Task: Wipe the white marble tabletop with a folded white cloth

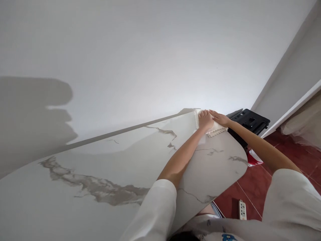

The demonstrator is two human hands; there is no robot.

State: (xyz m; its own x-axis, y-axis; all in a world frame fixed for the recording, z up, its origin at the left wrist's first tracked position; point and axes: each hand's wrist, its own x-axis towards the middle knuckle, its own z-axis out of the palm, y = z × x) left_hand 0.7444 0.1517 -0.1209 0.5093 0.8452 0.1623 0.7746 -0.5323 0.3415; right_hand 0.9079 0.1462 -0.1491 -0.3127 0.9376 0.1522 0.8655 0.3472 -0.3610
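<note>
A cream cloth (216,129) with a scalloped edge lies at the far corner of a white marble-patterned table (125,167). My left hand (205,119) rests on top of the cloth with its fingers curled down onto it. My right hand (220,117) lies flat on the cloth beside it, fingers stretched out and together. Both arms reach forward from white short sleeves. Most of the cloth is hidden under the two hands.
A plain white wall (150,50) runs along the table's far edge. A black folded object (249,121) stands past the table's corner. The floor is red tile (250,187), with a white power strip (242,210) lying on it near the table's rounded end.
</note>
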